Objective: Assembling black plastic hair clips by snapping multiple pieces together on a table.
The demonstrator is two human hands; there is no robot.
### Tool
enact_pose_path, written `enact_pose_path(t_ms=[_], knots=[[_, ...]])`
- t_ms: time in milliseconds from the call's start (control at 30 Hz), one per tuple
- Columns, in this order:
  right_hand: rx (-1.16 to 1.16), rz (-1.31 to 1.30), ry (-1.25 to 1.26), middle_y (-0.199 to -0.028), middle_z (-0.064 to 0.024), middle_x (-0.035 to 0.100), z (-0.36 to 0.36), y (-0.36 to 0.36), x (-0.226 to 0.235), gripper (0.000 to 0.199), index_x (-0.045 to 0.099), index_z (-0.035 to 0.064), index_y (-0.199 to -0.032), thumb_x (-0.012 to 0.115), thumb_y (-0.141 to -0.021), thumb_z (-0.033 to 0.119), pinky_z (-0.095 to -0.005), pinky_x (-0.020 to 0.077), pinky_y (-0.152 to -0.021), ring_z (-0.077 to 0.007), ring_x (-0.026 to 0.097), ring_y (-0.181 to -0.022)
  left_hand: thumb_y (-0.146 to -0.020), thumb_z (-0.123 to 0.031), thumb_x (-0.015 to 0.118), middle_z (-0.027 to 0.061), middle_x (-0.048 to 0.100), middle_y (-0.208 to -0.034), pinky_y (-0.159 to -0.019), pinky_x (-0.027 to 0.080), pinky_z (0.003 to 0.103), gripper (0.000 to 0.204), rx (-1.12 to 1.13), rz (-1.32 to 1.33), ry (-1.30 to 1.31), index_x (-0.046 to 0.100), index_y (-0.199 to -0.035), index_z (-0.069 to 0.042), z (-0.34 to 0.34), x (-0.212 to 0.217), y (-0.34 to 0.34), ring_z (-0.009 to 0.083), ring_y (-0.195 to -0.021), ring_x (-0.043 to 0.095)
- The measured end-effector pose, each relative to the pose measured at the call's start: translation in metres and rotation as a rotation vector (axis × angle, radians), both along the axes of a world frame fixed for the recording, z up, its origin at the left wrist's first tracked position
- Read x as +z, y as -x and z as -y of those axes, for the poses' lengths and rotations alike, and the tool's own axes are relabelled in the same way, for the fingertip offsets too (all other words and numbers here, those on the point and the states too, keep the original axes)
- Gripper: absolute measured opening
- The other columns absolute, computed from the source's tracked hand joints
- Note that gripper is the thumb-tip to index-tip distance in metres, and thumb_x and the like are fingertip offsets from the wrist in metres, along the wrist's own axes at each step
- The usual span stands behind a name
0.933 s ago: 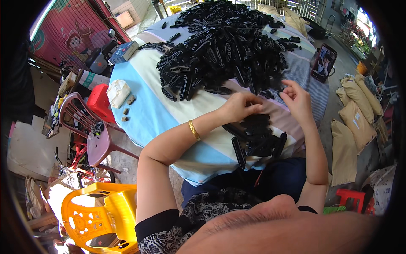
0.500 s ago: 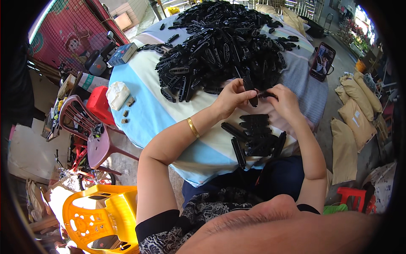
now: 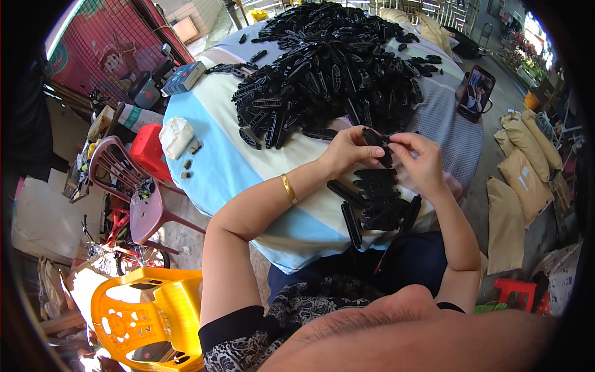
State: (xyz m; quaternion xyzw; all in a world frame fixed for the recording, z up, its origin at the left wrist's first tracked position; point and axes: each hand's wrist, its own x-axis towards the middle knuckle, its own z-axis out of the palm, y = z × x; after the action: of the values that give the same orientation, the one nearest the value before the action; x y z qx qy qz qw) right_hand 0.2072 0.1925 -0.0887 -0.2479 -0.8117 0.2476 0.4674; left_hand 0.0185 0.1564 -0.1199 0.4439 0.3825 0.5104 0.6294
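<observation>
My left hand is closed round a long, narrow black plastic piece, thumb on top, held slanted above the cloth. From the right, my right hand meets it with thumb and forefinger pinched together at the piece's upper edge; whatever lies between those fingertips is too small and dark to make out. Just below my hands, a stack of similar black pieces lies in a rough column, with a few loose ones slanting on both sides. Beyond my hands rises a large heap of black plastic pieces.
A striped cloth covers the round table. On it are a smartphone at the right, a small box and a white crumpled bag at the left. A purple chair, yellow chair and brown sacks stand around.
My right hand has come in toward the held piece, its fingertips now against the upper edge. Both hands sit slightly lower and nearer the stack, and the view has shifted a little.
</observation>
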Motion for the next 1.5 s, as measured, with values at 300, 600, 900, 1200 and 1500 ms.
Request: enact_pose_path(t_ms=[300,600,900,1200,1500], knots=[[-0.063,0.11,-0.472,-0.08,-0.0082,0.065,0.005,0.006,0.001,0.011,0.066,0.0021,-0.082,0.068,-0.071,0.001,-0.0315,0.0506,-0.063,-0.0244,0.062,-0.073,-0.079,-0.004,0.069,0.0077,0.064,-0.09,-0.073,0.054,0.026,0.03,0.077,0.041,-0.061,0.059,-0.107,-0.001,-0.002,-0.003,-0.002,0.0148,-0.077,0.064],[-0.079,0.017,-0.353,-0.086,-0.0096,0.063,0.005,0.005,-0.005,0.01,0.065,0.0009,-0.086,0.066,-0.076,0.0,-0.0298,0.051,-0.061,-0.0251,0.062,-0.072,-0.088,-0.014,0.06,0.0075,0.061,-0.1,-0.078,0.054,0.03,0.036,0.034,0.158,-0.109,0.051,-0.122,-0.003,-0.002,-0.003,-0.006,0.0165,-0.089,0.062],[0.085,0.086,-0.523,-0.086,-0.0071,0.063,0.007,0.004,0.009,0.018,0.066,0.0011,-0.084,0.063,-0.067,-0.006,-0.032,0.0511,-0.068,-0.0244,0.059,-0.08,-0.096,-0.033,0.044,0.009,0.062,-0.09,-0.051,0.05,0.023,0.033,-0.166,0.256,0.118,0.053,-0.114,-0.006,-0.004,-0.002,0.009,0.0159,-0.066,0.062],[0.084,0.193,-0.721,-0.085,-0.0054,0.062,0.005,0.001,0.006,0.017,0.066,0.0026,-0.081,0.064,-0.064,0.0,-0.0306,0.0511,-0.065,-0.0224,0.058,-0.08,-0.093,-0.03,0.053,0.0102,0.065,-0.083,-0.051,0.05,0.022,0.032,-0.24,-0.002,0.22,0.057,-0.099,0.001,0.003,0.019,0.008,0.0157,-0.064,0.064],[0.087,0.148,-0.066,-0.09,-0.0118,0.066,0.004,-0.002,0.0,0.034,0.062,-0.0005,-0.103,0.071,-0.072,0.01,-0.0285,0.0522,-0.067,-0.0269,0.064,-0.083,-0.082,-0.007,0.064,0.0125,0.065,-0.097,-0.07,0.053,0.026,0.04,-0.275,-0.364,-0.186,0.053,-0.117,0.007,0.007,0.021,0.006,0.0163,-0.083,0.064]])
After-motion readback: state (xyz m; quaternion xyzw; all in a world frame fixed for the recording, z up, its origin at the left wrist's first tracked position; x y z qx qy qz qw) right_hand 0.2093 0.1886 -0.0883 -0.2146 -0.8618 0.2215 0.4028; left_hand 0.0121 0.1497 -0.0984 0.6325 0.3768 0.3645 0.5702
